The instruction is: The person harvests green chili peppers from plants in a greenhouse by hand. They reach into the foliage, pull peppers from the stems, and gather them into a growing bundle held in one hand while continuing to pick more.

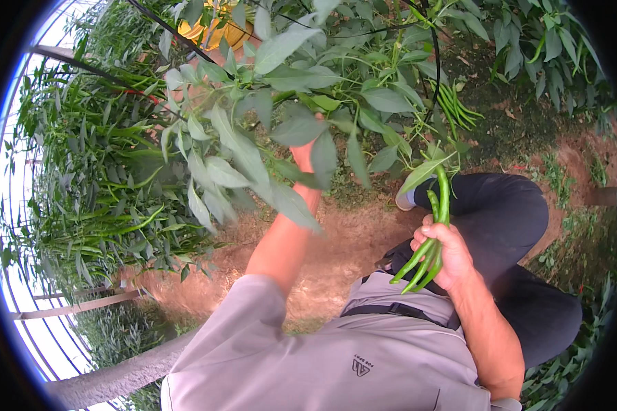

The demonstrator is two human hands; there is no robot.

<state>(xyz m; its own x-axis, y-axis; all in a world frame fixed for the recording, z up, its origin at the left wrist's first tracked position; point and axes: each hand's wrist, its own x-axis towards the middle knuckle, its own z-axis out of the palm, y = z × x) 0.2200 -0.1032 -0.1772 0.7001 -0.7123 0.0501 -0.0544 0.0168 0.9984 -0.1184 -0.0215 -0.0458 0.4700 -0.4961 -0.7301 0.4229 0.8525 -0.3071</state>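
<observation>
My right hand (445, 253) is closed around several long green chili peppers (428, 264), their tips sticking out below the fist and others rising above it. My left hand (304, 154) reaches forward into a pepper plant (301, 75) in front of me. Its broad leaves cover most of that hand, so its fingers and anything in them are hidden. Just beyond my right hand, a leafy stem (428, 168) overlaps the top of the held peppers. A bunch of green chili peppers (459, 108) shows farther off, near the plant's right side.
Dense pepper plants (116, 164) with hanging peppers line the left. More foliage (548, 41) stands at the far right. Black lines (164, 31) cross the plants at the upper left. A yellow object (219, 27) is partly hidden behind leaves. Brown soil (336, 240) lies beneath, beside my bent legs (493, 212).
</observation>
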